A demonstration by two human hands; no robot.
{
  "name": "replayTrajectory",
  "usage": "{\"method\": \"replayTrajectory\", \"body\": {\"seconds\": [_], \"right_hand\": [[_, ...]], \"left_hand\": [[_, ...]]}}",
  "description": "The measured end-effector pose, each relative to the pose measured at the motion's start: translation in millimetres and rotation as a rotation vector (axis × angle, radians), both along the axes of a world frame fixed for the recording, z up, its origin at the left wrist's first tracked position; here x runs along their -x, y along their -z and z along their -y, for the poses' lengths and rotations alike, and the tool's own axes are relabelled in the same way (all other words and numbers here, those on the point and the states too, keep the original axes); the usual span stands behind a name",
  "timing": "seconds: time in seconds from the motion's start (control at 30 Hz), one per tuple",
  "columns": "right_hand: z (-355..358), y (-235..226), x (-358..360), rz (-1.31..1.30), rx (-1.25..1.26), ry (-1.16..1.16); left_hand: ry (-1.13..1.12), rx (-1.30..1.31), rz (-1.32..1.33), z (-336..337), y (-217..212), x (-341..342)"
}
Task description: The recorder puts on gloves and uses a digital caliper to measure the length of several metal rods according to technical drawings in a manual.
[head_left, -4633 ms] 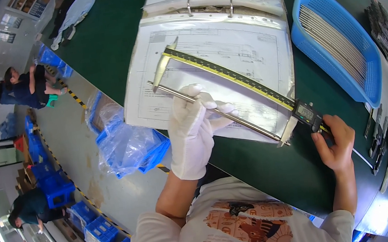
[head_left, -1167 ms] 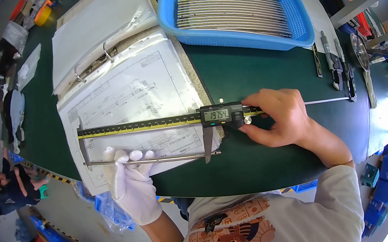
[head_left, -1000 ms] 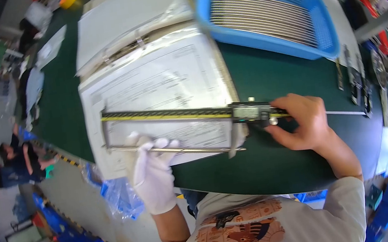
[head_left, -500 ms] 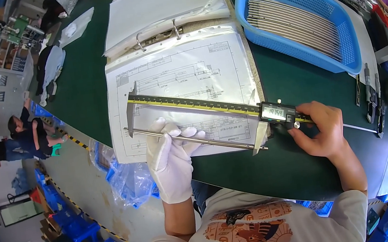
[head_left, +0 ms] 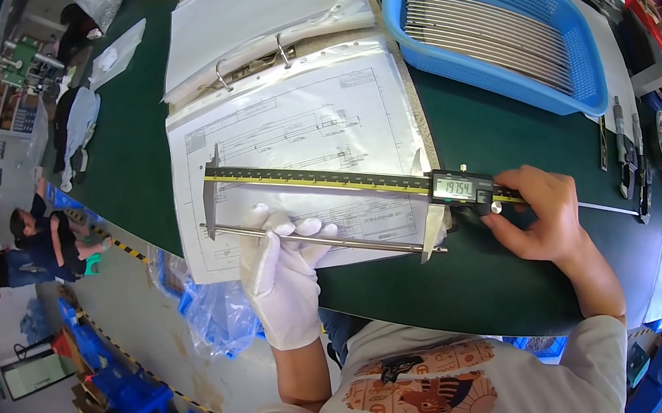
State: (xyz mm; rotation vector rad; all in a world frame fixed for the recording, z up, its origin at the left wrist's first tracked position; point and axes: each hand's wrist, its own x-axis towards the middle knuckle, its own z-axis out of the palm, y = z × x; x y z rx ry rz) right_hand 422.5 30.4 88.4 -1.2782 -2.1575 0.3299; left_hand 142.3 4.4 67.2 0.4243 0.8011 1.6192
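My left hand (head_left: 280, 276), in a white glove, is closed around a thin metal rod (head_left: 353, 244) near its left part. The rod lies between the jaws of a long digital caliper (head_left: 319, 181), with one jaw near each rod end. My bare right hand (head_left: 539, 212) grips the caliper by the display end, thumb at the small wheel below the lit screen. Beneath the caliper and rod is an open ring binder (head_left: 296, 98) showing a technical drawing in a clear sleeve. The left fingertips partly cover the rod.
A blue perforated basket (head_left: 583, 56) holding several similar rods stands at the back right. Pens and hand tools (head_left: 630, 159) lie along the right side of the green table (head_left: 133, 166). Cloths and bags lie at the far left. Other people sit or bend beyond the table.
The whole scene has shifted slightly left and up in the picture. Both hands keep their holds on the rod and the caliper, whose jaws look unchanged.
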Motion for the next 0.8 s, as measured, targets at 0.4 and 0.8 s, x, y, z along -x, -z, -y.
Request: {"method": "replayTrajectory", "body": {"seconds": [0.4, 0.8], "right_hand": [[-0.7, 0.3, -0.2, 0.009, -0.002, -0.005], [-1.0, 3.4, -2.9, 0.070, -0.016, -0.022]], "left_hand": [[0.012, -0.033, 0.024, -0.6, 2.3, 0.9], [-0.001, -0.014, 0.047, -0.4, 1.4, 1.7]]}}
